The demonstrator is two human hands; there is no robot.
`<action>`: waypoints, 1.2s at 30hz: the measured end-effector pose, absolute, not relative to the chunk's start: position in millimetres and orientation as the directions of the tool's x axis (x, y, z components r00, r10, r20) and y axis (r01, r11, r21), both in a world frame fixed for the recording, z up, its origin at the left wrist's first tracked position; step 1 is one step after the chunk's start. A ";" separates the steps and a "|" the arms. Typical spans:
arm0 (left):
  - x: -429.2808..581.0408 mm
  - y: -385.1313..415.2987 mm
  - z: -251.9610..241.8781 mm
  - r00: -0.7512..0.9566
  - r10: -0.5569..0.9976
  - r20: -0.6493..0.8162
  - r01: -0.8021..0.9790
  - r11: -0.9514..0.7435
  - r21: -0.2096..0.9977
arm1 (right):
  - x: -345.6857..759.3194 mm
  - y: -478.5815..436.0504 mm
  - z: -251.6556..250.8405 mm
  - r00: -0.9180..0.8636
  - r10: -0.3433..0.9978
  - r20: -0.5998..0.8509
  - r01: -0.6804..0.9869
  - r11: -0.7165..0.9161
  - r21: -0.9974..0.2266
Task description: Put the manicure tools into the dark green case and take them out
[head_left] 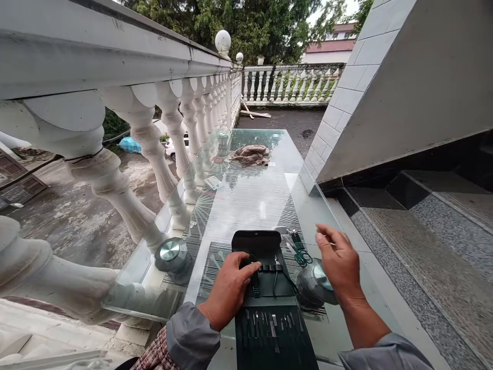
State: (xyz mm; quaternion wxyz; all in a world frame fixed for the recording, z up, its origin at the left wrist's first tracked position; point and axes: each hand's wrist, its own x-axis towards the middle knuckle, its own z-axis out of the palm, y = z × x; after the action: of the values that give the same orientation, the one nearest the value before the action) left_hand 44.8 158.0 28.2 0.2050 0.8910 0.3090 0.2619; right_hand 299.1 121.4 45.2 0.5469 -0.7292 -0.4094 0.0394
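Note:
A black fold-out manicure case (277,300) lies unfolded on the glass table in front of me. My left hand (230,288) rests over its left side, thumb and forefinger closed round the top of a dark, dotted nail clipper (256,289) by the elastic loops. The fingers partly hide that clipper. Several slim metal tools (273,326) sit in the lower panel. My right hand (341,262) hovers right of the case, fingers loosely bent and apart, with nothing visible in it. Near it lie green-handled scissors (302,257) and dotted-handled clippers (295,238).
The glass table (246,203) stands on round metal-capped supports (169,252). A crumpled brown cloth (251,155) and a small white card (212,182) lie farther back. A white balustrade (146,133) runs along the left; stone steps (427,246) rise on the right.

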 end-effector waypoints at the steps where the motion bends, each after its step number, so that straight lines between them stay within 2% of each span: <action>1: 45.3 157.9 26.2 0.681 0.643 0.351 0.446 -0.744 0.497 | 310.0 120.1 39.2 0.704 0.628 0.331 0.503 -0.112 -0.857; 4: 47.6 157.6 22.5 0.705 0.618 0.347 0.464 -0.773 0.433 | 327.5 120.7 20.9 0.720 0.658 0.220 0.452 -0.204 -0.868; 6: 49.1 157.6 22.8 0.718 0.615 0.326 0.475 -0.775 0.416 | 326.8 124.6 12.9 0.660 0.712 0.240 0.535 -0.221 -0.815; 10: 51.8 159.0 26.7 0.740 0.610 0.283 0.487 -0.777 0.399 | 313.0 134.6 9.0 0.443 0.806 0.392 0.793 -0.148 -0.591; 12: 52.8 160.0 28.1 0.750 0.602 0.273 0.490 -0.784 0.382 | 307.6 138.7 10.1 0.367 0.831 0.418 0.867 -0.143 -0.478; 16: 53.9 160.5 29.4 0.761 0.588 0.274 0.491 -0.798 0.351 | 303.4 143.4 14.1 0.316 0.883 0.348 0.929 -0.213 -0.303; 19: 53.4 159.5 30.5 0.758 0.593 0.270 0.500 -0.795 0.342 | 302.5 144.5 17.5 0.320 0.904 0.285 0.938 -0.259 -0.232; 29: 49.6 154.7 33.3 0.758 0.618 0.209 0.533 -0.771 0.348 | 302.4 140.7 24.9 0.390 0.904 0.172 0.909 -0.349 -0.226; 32: 49.2 154.2 32.8 0.763 0.614 0.204 0.532 -0.775 0.342 | 305.2 139.4 26.4 0.414 0.901 0.127 0.892 -0.375 -0.253; 36: 49.2 154.4 32.0 0.758 0.614 0.219 0.533 -0.777 0.336 | 312.1 138.2 25.0 0.447 0.883 0.142 0.860 -0.380 -0.341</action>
State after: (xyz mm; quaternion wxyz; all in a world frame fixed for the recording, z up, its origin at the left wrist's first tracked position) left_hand 49.2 154.4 32.0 0.1275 0.9289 0.3087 0.1600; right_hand 312.1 138.2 25.0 0.1855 -0.8300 -0.5251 0.0318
